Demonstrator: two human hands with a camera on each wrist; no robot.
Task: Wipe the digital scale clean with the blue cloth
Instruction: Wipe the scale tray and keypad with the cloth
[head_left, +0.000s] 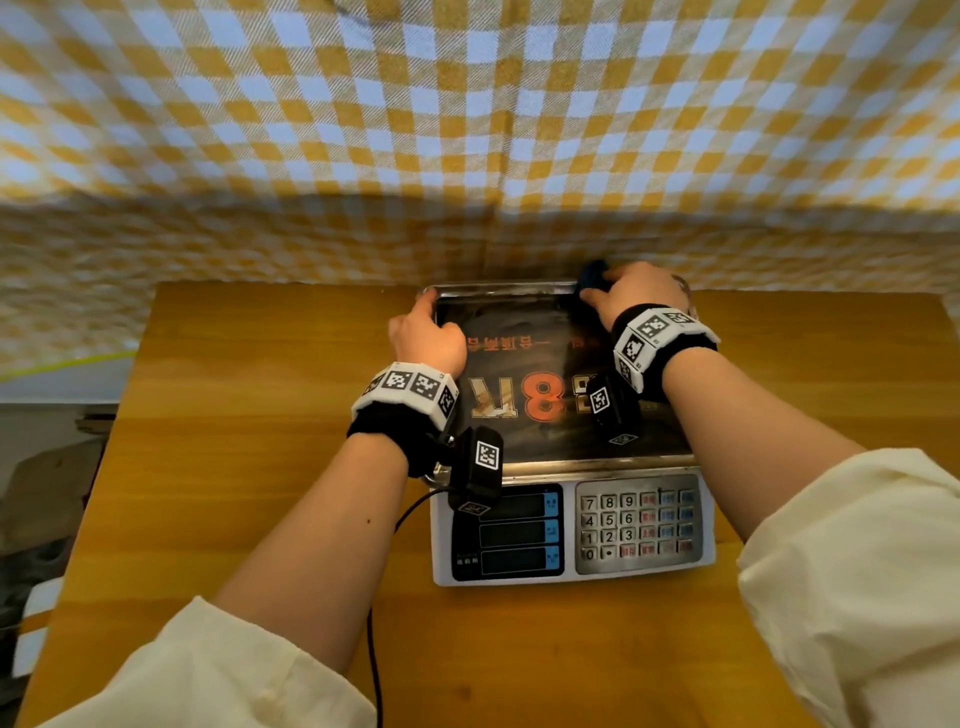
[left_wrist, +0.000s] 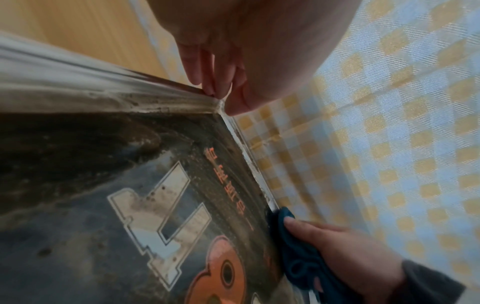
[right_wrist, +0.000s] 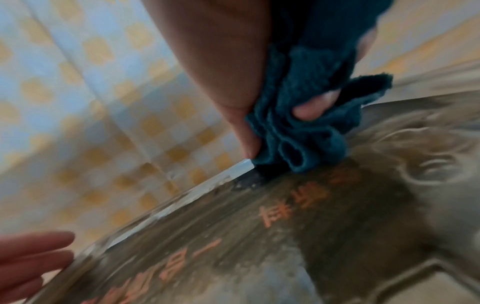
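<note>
head view: the digital scale (head_left: 566, 431) sits on the wooden table (head_left: 260, 467), its far edge against the checked cloth backdrop (head_left: 467, 130). the left hand (head_left: 428, 340) rests at the scale's far left corner, apparently to steady the scale while it is rubbed. the right hand (head_left: 636, 291) is at the scale's far right corner, its grip closed round the bunched blue cloth (head_left: 592, 275), which peeks out beyond the fingers.

left wrist view: the left hand's fingertips (left_wrist: 215, 90) curl over the corner of the scale's metal rim (left_wrist: 103, 90), a bracing hold on the rim itself. along the far rim, well apart from that corner, the blue cloth (left_wrist: 298, 257) is pressed to the edge.

right wrist view: the blue cloth (right_wrist: 298, 133) is wadded between thumb and fingers (right_wrist: 311, 105), its folds hanging below the grip and touching the scale's rim and grimy platter (right_wrist: 337, 205); bunching likely concentrates pressure in the rim's groove.
</note>
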